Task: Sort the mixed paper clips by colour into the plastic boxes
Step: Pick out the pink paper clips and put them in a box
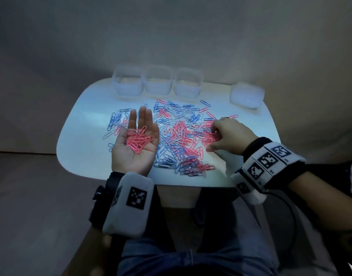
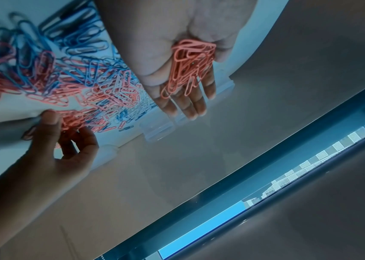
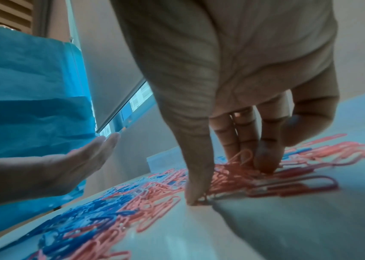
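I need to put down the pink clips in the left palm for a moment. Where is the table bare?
Bare table runs along the left edge, beside the left hand. Another bare patch lies at the near right corner, past the right hand, and a strip between the lone box and the mixed pile. The centre is crowded with clips.

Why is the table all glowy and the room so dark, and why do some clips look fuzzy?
Head view: light falls on the white table alone, the room around stays dim, and the plastic boxes look hazy. Right wrist view: the right hand and the pink clips near it are blurred. Left wrist view: the nearest blue clips are out of focus.
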